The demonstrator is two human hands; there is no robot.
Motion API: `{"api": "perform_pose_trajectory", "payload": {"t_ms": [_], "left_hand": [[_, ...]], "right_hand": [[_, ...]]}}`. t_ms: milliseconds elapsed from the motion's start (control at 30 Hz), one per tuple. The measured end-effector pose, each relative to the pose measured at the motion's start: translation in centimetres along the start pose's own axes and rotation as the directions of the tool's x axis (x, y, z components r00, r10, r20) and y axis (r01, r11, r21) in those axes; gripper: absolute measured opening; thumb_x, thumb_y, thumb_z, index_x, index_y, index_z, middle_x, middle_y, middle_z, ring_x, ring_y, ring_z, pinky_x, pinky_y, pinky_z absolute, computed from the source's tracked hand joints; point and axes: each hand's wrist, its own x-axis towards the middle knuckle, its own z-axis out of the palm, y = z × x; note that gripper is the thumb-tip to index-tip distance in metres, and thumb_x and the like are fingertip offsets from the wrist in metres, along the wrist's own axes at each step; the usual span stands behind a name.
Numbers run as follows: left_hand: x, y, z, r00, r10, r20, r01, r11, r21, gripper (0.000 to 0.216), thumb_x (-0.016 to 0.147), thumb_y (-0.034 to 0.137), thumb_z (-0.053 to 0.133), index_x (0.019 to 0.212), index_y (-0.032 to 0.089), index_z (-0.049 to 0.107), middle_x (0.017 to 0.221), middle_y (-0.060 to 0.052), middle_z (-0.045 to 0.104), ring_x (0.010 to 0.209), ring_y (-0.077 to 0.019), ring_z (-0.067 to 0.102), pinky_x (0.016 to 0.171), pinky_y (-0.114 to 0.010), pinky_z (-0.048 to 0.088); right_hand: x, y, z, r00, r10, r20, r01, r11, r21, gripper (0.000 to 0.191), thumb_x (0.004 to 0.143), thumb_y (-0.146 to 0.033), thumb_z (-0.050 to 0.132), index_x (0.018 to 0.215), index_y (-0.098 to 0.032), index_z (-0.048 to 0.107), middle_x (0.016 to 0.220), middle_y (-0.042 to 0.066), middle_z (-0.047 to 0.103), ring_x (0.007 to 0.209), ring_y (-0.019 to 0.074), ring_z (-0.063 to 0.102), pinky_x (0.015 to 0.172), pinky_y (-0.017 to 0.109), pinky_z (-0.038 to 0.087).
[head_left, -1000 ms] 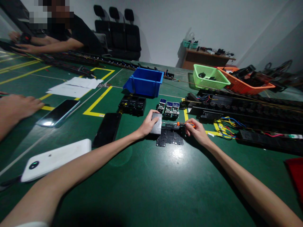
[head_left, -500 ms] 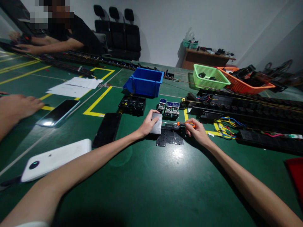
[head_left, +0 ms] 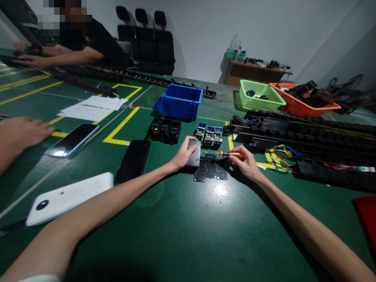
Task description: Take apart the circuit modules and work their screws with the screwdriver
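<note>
My left hand (head_left: pixel 182 154) is closed around a small dark grey box (head_left: pixel 194 156), thumb on its upper face. In my right hand (head_left: pixel 245 161) is a screwdriver (head_left: pixel 232 154) with an orange and black handle, its thin shaft pointing left at the side of the box. Whether the tip touches a screw is too small to tell. Below the shaft lie several flat black plastic covers (head_left: pixel 210 169). Just behind them stand small circuit boards (head_left: pixel 213 135) with blue displays. A black housing (head_left: pixel 164 130) sits to the left of these boards.
A blue bin (head_left: pixel 179 102) stands behind the housing, with green (head_left: pixel 262 96) and orange baskets (head_left: pixel 320 111) at back right. Black rails with wires (head_left: pixel 282 156) lie right. Phones (head_left: pixel 133 161) and a white device (head_left: pixel 70 197) lie left. Another person's hand (head_left: pixel 28 133) rests at far left.
My right hand has shifted very slightly, and its fingers sit a little differently on the screwdriver's handle. My left hand and the box stay almost in place.
</note>
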Motion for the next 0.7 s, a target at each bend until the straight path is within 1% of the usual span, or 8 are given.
{"api": "perform_pose_trajectory", "payload": {"t_ms": [67,167,233,300,367,467,533,700], "left_hand": [[0.0,-0.02,-0.03,1.0,0.002,-0.007,-0.001,1.0,0.011,0.029,0.085,0.034,0.053,0.11,0.021,0.046,0.091,-0.002,0.057,0.077,-0.0165,0.059,0.074,-0.033,0.051],[0.04,-0.12,-0.12,1.0,0.021,-0.023,-0.02,0.999,0.04,0.028,0.085,0.034,0.054,0.109,0.021,0.048,0.094,-0.003,0.058,0.081,-0.0177,0.058,0.078,-0.035,0.05],[0.06,-0.19,-0.16,0.999,0.032,-0.024,-0.031,0.998,0.05,0.028,0.084,0.034,0.055,0.109,0.021,0.049,0.095,-0.004,0.058,0.084,-0.0184,0.058,0.08,-0.035,0.05],[0.07,-0.22,-0.17,0.999,0.035,-0.026,-0.034,0.998,0.052,0.028,0.084,0.034,0.055,0.109,0.021,0.05,0.096,-0.004,0.058,0.085,-0.0186,0.057,0.082,-0.036,0.049],[0.06,-0.2,-0.14,0.999,0.034,-0.031,-0.032,0.998,0.05,0.028,0.084,0.034,0.055,0.109,0.021,0.05,0.097,-0.004,0.058,0.086,-0.0186,0.057,0.082,-0.036,0.049],[0.01,-0.12,-0.07,0.999,0.037,-0.036,-0.035,0.998,0.052,0.028,0.084,0.034,0.054,0.108,0.021,0.05,0.097,-0.004,0.057,0.087,-0.0188,0.057,0.083,-0.036,0.049],[-0.04,-0.05,-0.03,0.999,0.038,-0.037,-0.036,0.998,0.054,0.027,0.084,0.033,0.054,0.108,0.021,0.05,0.098,-0.004,0.057,0.088,-0.019,0.057,0.084,-0.037,0.049],[-0.14,0.11,0.04,0.998,0.034,-0.044,-0.032,0.998,0.05,0.027,0.083,0.034,0.055,0.107,0.021,0.051,0.097,-0.004,0.058,0.088,-0.019,0.056,0.084,-0.036,0.048]], "right_hand": [[0.08,0.27,-0.04,0.998,-0.051,-0.022,0.05,0.998,-0.036,0.025,0.079,-0.04,0.07,0.09,-0.021,0.058,0.083,0.002,0.06,0.068,0.0146,0.056,0.062,0.028,0.047],[0.25,0.48,-0.05,0.989,-0.146,-0.04,0.142,0.987,-0.073,0.021,0.077,-0.035,0.072,0.087,-0.021,0.059,0.09,0.004,0.061,0.085,0.0184,0.059,0.077,0.033,0.049],[0.31,0.45,-0.05,0.984,-0.176,-0.037,0.172,0.981,-0.087,0.02,0.078,-0.033,0.071,0.087,-0.021,0.059,0.092,0.004,0.06,0.089,0.0194,0.059,0.081,0.034,0.048],[0.27,0.31,-0.05,0.986,-0.163,-0.029,0.159,0.982,-0.101,0.02,0.078,-0.033,0.071,0.088,-0.021,0.059,0.092,0.004,0.06,0.087,0.0186,0.058,0.079,0.032,0.049],[0.15,0.15,-0.05,0.993,-0.118,-0.015,0.116,0.988,-0.1,0.022,0.079,-0.035,0.07,0.091,-0.021,0.059,0.091,0.003,0.059,0.081,0.0168,0.057,0.073,0.03,0.049],[-0.04,0.03,-0.05,1.0,-0.023,0.02,0.024,0.999,-0.027,0.026,0.081,-0.04,0.067,0.097,-0.023,0.057,0.088,0.001,0.056,0.071,0.0143,0.055,0.06,0.026,0.048],[-0.09,0.08,-0.03,0.999,0.021,0.039,-0.023,0.999,0.034,0.027,0.082,-0.043,0.065,0.1,-0.024,0.056,0.086,0.0,0.055,0.069,0.0138,0.054,0.055,0.025,0.046],[0.03,0.24,0.05,1.0,0.016,-0.003,-0.016,0.994,0.104,0.028,0.08,-0.041,0.068,0.097,-0.024,0.055,0.088,0.001,0.056,0.066,0.0131,0.054,0.052,0.024,0.045]]}}
